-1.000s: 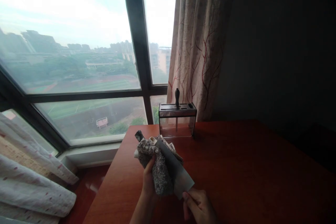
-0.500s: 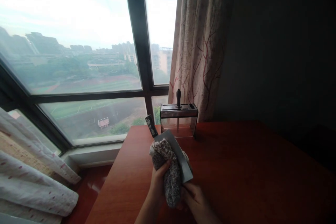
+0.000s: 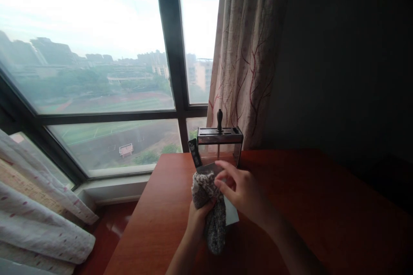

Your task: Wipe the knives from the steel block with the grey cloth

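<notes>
A cleaver with a dark patterned handle [image 3: 194, 153] tilts up over the table, its handle pointing away from me. Its broad grey blade [image 3: 231, 214] shows to the right of a fuzzy grey-brown cloth [image 3: 216, 223]. My left hand [image 3: 199, 219] is closed around the cloth, which is folded against the blade. At the upper end of the blade is my right hand [image 3: 237, 182], fingers apart and index finger stretched out over the metal. Its thumb is close to the cloth; whether they touch I cannot tell.
A clear-sided knife block [image 3: 209, 139] with one dark-handled tool [image 3: 220, 120] upright in it stands at the table's back edge. The reddish wooden table [image 3: 290, 197] reaches to the right. Windows and curtains [image 3: 248, 51] are behind and to the left.
My right hand has moved from the blade's lower end up to its upper end. The cleaver and cloth have turned slightly and shifted a little to the right in my left hand.
</notes>
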{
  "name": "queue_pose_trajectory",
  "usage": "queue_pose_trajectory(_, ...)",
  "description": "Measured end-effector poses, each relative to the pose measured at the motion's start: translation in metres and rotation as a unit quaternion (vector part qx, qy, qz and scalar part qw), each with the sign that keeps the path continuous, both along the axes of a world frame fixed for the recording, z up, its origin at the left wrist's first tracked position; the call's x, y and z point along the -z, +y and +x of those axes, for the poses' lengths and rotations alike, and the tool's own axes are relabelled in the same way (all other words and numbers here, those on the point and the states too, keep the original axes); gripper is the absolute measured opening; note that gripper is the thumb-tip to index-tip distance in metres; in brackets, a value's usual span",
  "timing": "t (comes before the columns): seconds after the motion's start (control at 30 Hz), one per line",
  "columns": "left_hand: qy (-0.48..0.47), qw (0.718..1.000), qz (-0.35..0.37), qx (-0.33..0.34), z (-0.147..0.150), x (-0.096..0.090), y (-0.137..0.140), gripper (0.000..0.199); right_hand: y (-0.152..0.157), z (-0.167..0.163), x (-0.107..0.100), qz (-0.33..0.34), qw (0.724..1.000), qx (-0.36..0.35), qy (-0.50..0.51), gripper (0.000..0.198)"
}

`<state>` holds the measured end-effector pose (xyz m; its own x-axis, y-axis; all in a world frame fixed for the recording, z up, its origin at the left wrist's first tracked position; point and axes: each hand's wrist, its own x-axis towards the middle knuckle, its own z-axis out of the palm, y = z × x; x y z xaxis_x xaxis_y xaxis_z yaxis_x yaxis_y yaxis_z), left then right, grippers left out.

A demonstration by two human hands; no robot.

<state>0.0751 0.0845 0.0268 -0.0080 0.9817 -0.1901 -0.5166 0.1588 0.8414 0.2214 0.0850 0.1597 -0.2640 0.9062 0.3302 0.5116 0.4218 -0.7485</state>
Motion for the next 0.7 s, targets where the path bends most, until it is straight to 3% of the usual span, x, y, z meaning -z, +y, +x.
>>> queue_pose_trajectory(0.17, 0.037, 0.999, -0.024, 0.023, -0.001, -0.002, 0.003, 0.048, 0.049, -0.037, -0.032, 0.077, 0.97, 0.105, -0.204, 0.07)
queue_pose_trajectory(0.33, 0.012, 1.0, -0.019, 0.003, 0.003, -0.005, 0.0, 0.052, 0.072, -0.063, -0.035, 0.076, 0.944, 0.105, -0.302, 0.077)
queue_pose_trajectory(0.47, 0.033, 0.999, -0.007, -0.001, 0.007, -0.007, -0.001, 0.05, 0.085, -0.06, -0.032, 0.098, 0.941, 0.086, -0.311, 0.051)
queue_pose_trajectory(0.53, 0.031, 0.999, 0.004, -0.007, 0.008, -0.008, -0.001, 0.049, 0.093, -0.053, -0.034, 0.121, 0.944, 0.08, -0.295, 0.047)
queue_pose_trajectory(0.7, 0.084, 0.996, 0.042, -0.008, 0.008, -0.005, 0.002, 0.048, 0.113, -0.035, -0.062, 0.18, 0.949, 0.141, -0.216, 0.044)
